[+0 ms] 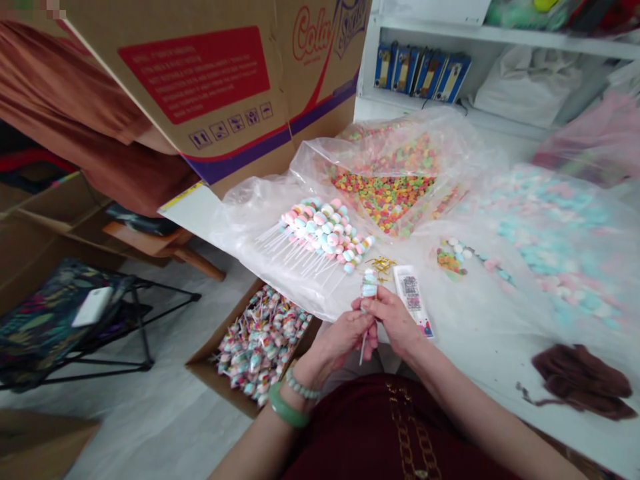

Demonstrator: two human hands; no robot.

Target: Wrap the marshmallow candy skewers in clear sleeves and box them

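Note:
A marshmallow lollipop stands nearly upright between my hands, pastel blue and white on top, its white stick pointing down. My left hand, wearing green bracelets, is closed around the stick. The fingers of my right hand pinch just below the candy; whether a clear wrapper covers it I cannot make out. Gold twist ties lie just beyond the candy. By my right hand rests a stack of printed clear bags. A pile of marshmallow lollipops lies farther left, sticks toward me.
Plastic bags of coloured ring candy and blue-pink marshmallows cover the table's back and right. A brown cloth lies front right. Below the left edge stands a carton of wrapped lollipops. A tall cardboard box hides part of another person.

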